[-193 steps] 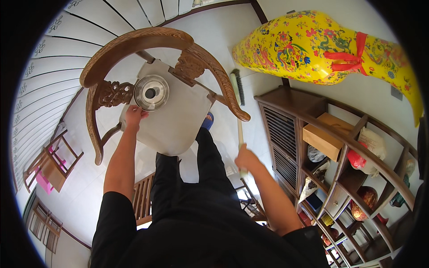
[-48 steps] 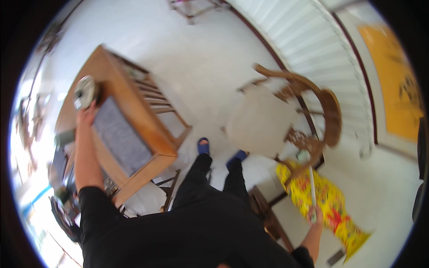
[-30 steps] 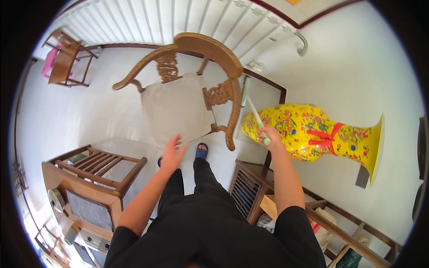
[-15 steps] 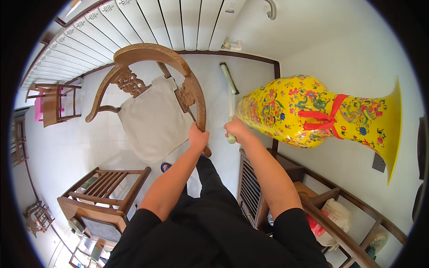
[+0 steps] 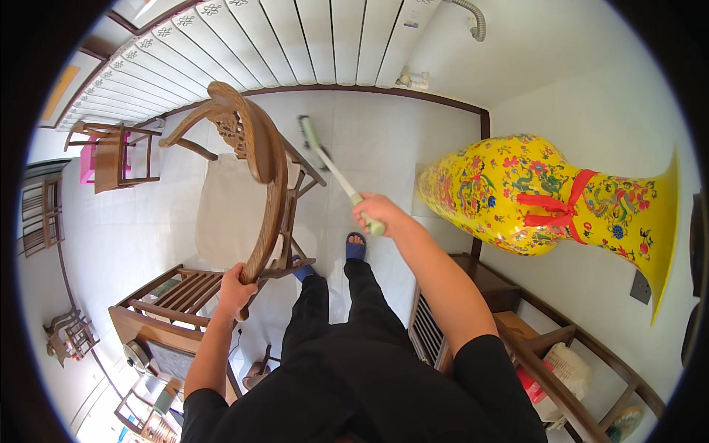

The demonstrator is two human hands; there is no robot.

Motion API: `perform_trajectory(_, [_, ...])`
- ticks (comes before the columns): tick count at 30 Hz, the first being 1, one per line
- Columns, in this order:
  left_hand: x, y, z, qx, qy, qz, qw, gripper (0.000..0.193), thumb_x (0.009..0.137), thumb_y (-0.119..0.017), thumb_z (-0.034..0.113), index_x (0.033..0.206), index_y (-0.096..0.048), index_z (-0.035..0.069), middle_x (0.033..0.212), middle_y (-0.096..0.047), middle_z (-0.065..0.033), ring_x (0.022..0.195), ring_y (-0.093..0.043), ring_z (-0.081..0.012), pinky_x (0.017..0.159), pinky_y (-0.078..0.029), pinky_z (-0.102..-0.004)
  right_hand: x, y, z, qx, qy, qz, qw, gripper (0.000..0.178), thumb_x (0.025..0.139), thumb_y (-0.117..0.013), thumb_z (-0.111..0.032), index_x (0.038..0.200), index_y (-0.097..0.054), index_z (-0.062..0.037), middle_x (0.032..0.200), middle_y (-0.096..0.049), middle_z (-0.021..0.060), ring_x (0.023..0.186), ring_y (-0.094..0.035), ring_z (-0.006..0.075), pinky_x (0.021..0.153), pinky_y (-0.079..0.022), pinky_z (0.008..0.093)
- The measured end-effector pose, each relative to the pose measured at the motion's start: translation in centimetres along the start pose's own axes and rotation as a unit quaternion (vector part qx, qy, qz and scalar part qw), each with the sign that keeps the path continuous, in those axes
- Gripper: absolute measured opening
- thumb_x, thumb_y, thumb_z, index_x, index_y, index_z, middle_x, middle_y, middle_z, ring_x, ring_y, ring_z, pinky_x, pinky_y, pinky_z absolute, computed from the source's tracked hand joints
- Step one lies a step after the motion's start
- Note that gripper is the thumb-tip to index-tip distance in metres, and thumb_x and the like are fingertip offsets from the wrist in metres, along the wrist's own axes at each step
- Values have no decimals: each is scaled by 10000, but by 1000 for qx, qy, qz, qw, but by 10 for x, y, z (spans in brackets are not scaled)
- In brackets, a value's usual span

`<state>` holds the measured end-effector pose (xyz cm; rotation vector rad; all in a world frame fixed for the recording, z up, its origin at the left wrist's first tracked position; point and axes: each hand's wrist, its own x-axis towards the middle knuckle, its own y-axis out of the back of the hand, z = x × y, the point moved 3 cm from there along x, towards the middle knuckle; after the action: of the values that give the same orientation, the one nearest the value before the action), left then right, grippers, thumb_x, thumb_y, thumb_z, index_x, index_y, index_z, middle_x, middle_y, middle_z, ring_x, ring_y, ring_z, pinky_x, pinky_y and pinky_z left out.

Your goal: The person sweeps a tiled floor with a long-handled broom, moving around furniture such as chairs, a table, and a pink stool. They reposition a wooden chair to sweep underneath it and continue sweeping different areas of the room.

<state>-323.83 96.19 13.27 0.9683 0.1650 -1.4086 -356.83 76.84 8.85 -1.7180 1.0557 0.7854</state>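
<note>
My left hand [image 5: 236, 290] is closed round the near arm end of a carved wooden armchair [image 5: 277, 210]. The chair is tilted over to the left, so some of its legs show on the right side. A beige seat cushion [image 5: 233, 214] lies on it. My right hand [image 5: 379, 213] grips the handle of a long-handled floor brush [image 5: 340, 177], whose pale green head with dark bristles is on the floor just right of the chair. The brush head is slightly blurred.
A tall yellow floral vase [image 5: 509, 192] with a red ribbon stands on the right, near a wooden shelf unit [image 5: 546, 347]. White radiators [image 5: 317, 44] line the far wall. At the left are a slatted wooden chair [image 5: 170, 303] and, farther off, a small wooden chair [image 5: 111, 159] beside a pink stool [image 5: 87, 159].
The armchair has been swung and tipped leftward by my left hand. The brush head has moved left onto the floor beside it. My feet now show more fully.
</note>
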Motion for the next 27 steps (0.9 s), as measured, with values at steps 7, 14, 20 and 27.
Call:
perform_trajectory(7, [-35,5,-45,-75,6,-22,997,301,648,-630,-7,948,-610,7,707,-583,-14,646,-529,-92,610,-441,-244,-78,-15,7,-28,48,23,998,632,822,-526,-13,1413,-308,-59,699,-491,49,459,-444,111,406,-384,266])
perform_trajectory(14, [-45,53,-67,-87,21,-2,996,283,655,-633,-4,935,-598,10,724,-579,-25,656,-517,-102,615,-438,-263,-125,-29,86,-152,34,218,963,519,802,-503,13,1304,-384,-48,664,-476,45,420,-463,128,362,-389,277])
perform_trajectory(20, [-30,119,-98,-70,-50,36,996,256,682,-635,30,928,-576,-5,683,-539,-54,614,-470,-137,574,-409,-292,-67,-65,157,-115,-16,243,963,411,782,-545,13,1161,-385,4,806,-508,130,576,-549,204,443,-482,335])
perform_trajectory(27, [-20,196,-116,-139,-33,19,990,220,719,-567,11,939,-574,16,806,-595,-32,697,-521,-93,643,-432,-232,-67,-147,187,30,-86,12,996,376,813,-540,-7,1173,-435,-33,694,-475,47,482,-466,146,422,-410,293])
